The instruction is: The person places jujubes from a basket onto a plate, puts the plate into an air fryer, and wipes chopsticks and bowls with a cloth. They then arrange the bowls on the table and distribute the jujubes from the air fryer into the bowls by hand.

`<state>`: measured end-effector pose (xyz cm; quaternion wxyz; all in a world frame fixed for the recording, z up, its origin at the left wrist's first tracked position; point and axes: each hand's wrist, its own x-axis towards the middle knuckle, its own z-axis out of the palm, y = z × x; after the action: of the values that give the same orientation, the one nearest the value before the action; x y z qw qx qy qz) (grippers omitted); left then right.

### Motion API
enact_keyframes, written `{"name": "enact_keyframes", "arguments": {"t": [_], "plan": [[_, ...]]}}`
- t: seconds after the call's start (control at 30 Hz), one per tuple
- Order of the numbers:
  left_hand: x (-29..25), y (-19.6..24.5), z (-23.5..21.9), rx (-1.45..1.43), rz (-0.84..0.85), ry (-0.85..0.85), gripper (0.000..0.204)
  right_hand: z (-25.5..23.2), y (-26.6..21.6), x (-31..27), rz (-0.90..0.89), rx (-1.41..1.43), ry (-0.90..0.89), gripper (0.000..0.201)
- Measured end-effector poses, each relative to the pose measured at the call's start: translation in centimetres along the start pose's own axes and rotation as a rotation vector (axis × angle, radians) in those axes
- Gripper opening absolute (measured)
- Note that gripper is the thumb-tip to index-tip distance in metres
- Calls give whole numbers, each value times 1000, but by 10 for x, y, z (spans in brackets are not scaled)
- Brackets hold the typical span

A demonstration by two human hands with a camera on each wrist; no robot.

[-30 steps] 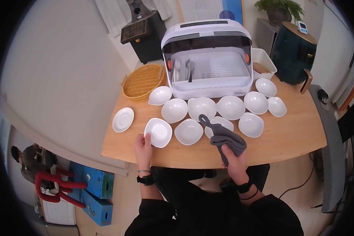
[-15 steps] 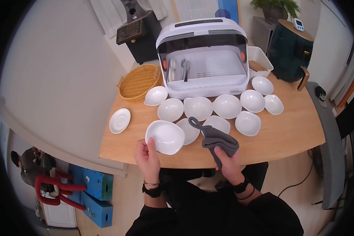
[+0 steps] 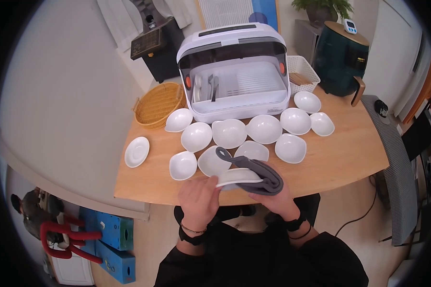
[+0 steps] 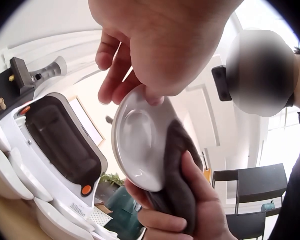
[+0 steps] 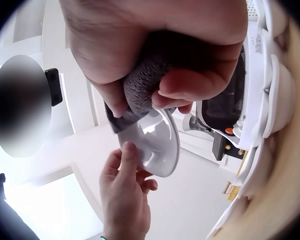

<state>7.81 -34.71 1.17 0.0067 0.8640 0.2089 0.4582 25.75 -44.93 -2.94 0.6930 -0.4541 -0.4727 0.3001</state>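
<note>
Above the table's front edge, my left hand (image 3: 198, 198) pinches the rim of a shallow white bowl (image 3: 238, 176), which is tipped on its side. My right hand (image 3: 277, 201) grips a folded dark grey cloth (image 3: 268, 181) with a loop at one end. The cloth wraps over the far edge of the bowl. In the left wrist view the bowl's glossy inside (image 4: 137, 132) shows, with the cloth (image 4: 177, 155) covering its edge. Thumb and fingers of the left hand (image 5: 125, 195) hold the opposite rim in the right wrist view.
Several white bowls (image 3: 229, 133) stand close together on the wooden table (image 3: 340, 158). A white saucer (image 3: 137, 152) lies at left near a wicker tray (image 3: 159, 105). Behind stands a white dish cabinet (image 3: 239, 107) with cutlery inside, beside a white basket (image 3: 303, 71) and green air fryer (image 3: 341, 60).
My left hand has lifted the bowl off the table, moved it right and tipped it; another bowl shows where it was. The cloth in my right hand has met the bowl.
</note>
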Motion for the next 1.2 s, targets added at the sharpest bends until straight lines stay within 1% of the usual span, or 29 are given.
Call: {"name": "enact_keyframes", "arguments": {"t": [0.03,0.07,0.1,0.13,0.17,0.2,0.23,0.27,0.4,0.47,0.5,0.57,0.6,0.67,0.7,0.77,0.8,0.87,0.9,0.97,1.0,1.07,1.1,1.13,1.17,1.2], "plan": [[0,3,1,-28,78,-15,27,2,-2,2,25,-33,14,70],[1,3,1,-30,79,-16,27,2,-3,4,49,-65,25,73],[1,4,1,-23,124,-21,31,-1,-3,6,49,-66,25,73],[0,4,1,-16,168,-27,35,-6,-2,8,5,-132,-16,72],[1,1,0,-15,167,-29,35,-10,-2,10,-38,-197,-56,72],[3,-5,-1,21,202,-16,31,-14,-4,12,-37,-196,-56,72],[5,-9,-2,56,237,-3,28,-17,-9,15,-57,-301,-105,73],[7,-10,-3,56,237,-3,28,-19,-13,16,-78,-406,-153,73],[13,-10,-4,46,281,-61,30,-18,-29,16,-131,-407,-193,76],[14,-13,-2,47,300,-82,30,-19,-42,14,-30,-559,-243,78],[14,-16,0,73,302,-86,30,-20,-50,13,-27,-558,-243,78],[13,-18,0,92,303,-95,29,-22,-61,13,105,-634,-287,79],[14,-18,1,103,285,-80,29,-21,-59,13,106,-636,-282,79],[14,-16,2,112,264,-65,29,-16,-48,14,117,-592,-190,79],[14,-12,4,85,262,-69,29,-14,-39,14,116,-594,-192,79],[12,-4,11,62,259,-70,30,-9,-17,13,-4,-486,-65,71],[8,-1,15,27,246,-76,29,-10,-12,14,-3,-485,-66,71],[3,2,17,-8,235,-86,29,-13,-6,14,25,-307,-37,61],[2,3,18,-17,237,-64,30,-13,-7,15,27,-306,-33,61],[1,2,19,-29,239,-41,32,-13,-9,16,38,-320,-92,54],[0,0,18,-18,230,-14,29,-10,-8,16,39,-322,-92,54],[-3,-2,22,-6,219,15,26,1,-2,16,-33,-335,-49,52],[-7,-5,28,-35,130,116,20,7,2,15,-34,-335,-49,52],[-8,-6,31,-65,42,216,15,14,7,13,7,-186,12,50],[-6,-6,31,-77,56,214,12,21,12,10,47,-37,77,49],[-10,-5,36,-80,62,214,12,30,17,8,43,-37,82,49]]}}
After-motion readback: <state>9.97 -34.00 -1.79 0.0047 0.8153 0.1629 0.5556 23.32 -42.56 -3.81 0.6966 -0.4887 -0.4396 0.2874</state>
